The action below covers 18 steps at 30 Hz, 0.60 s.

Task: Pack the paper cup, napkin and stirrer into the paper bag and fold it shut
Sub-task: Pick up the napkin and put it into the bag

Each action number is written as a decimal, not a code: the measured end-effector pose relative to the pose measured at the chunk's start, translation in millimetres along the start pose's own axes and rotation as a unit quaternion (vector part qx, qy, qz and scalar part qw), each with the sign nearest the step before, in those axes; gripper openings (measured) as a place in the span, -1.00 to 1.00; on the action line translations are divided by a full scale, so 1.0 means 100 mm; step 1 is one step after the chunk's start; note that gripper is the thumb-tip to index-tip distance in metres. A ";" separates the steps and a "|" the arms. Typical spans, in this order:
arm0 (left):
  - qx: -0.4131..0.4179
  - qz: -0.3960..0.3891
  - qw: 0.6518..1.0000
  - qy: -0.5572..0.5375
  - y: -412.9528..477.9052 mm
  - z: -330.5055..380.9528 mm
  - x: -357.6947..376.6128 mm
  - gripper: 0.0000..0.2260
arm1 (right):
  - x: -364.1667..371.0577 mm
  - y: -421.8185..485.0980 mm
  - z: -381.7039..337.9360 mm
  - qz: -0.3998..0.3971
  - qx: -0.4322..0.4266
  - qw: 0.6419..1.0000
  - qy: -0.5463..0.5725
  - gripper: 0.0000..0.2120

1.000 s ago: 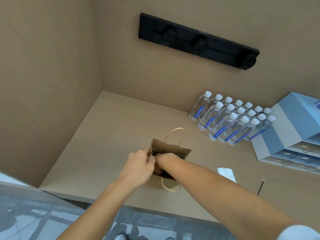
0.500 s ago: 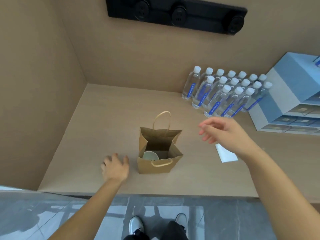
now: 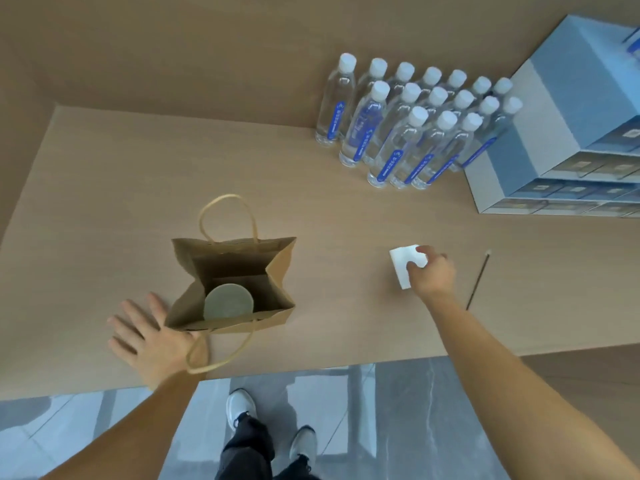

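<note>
A pale wood-grain counter (image 3: 104, 188) fills an alcove walled at the back and left in the same tan panelling; below its front edge lies a grey tiled floor (image 3: 408, 427), where the person's dark trousers and light shoes (image 3: 240, 407) are visible.

Left: the left hand (image 3: 149, 337) lies flat on the counter, fingers spread and holding nothing, its thumb side against the near left corner of the paper bag (image 3: 277, 268). The bag stands upright and open, one twine handle raised behind and the other drooping forward over the wrist. The paper cup (image 3: 228, 303) sits inside on the bag's bottom, seen from above as a pale disc.

Centre: bare counter separates the bag from the napkin (image 3: 401, 268), a folded white square lying flat. The right hand (image 3: 431, 273) is down on it, thumb and fingertips closing on its right edge; whether the napkin has left the surface cannot be told.

Right: the stirrer (image 3: 478, 277), a thin dark stick, lies just beside that hand, apart from it. Behind stand rows of capped water bottles (image 3: 398, 133) against the back wall, touching stacked blue-grey boxes (image 3: 554, 133) at the far right. Nothing lies between napkin and bag.
</note>
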<state>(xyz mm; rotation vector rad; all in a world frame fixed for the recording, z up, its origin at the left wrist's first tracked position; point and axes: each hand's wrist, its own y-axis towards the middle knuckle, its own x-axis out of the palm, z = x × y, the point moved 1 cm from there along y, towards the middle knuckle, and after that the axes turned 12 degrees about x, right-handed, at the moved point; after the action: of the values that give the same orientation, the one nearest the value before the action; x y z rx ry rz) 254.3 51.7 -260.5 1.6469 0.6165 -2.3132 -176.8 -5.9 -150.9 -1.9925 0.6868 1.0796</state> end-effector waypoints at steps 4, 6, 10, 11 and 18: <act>-0.005 0.006 1.000 -0.018 0.02 0.01 0.03 -0.28 | 0.15 0.18 0.08 0.000 0.050 0.997 -0.058 -0.41; -0.009 0.034 0.999 -0.012 -0.07 0.05 -0.04 -0.30 | 0.19 0.25 0.11 -0.001 0.070 0.996 -0.051 -0.35; 0.009 -0.018 0.993 0.115 -0.13 0.13 -0.22 -0.35 | 0.19 0.35 0.12 -0.064 0.117 0.990 0.040 -0.42; 0.014 -0.030 0.990 0.136 -0.13 0.14 -0.25 -0.35 | 0.18 0.34 0.13 -0.082 0.126 0.986 0.070 -0.47; 0.034 -0.014 0.990 0.138 -0.13 0.13 -0.26 -0.35 | -0.14 -0.32 -0.24 -0.250 0.103 0.891 0.365 -0.69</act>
<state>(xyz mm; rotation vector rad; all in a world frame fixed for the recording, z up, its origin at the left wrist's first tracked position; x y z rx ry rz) 246.7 56.3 -230.4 2.0237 0.6238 -2.1650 -149.4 -5.4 -118.3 -2.1927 0.5653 -0.0749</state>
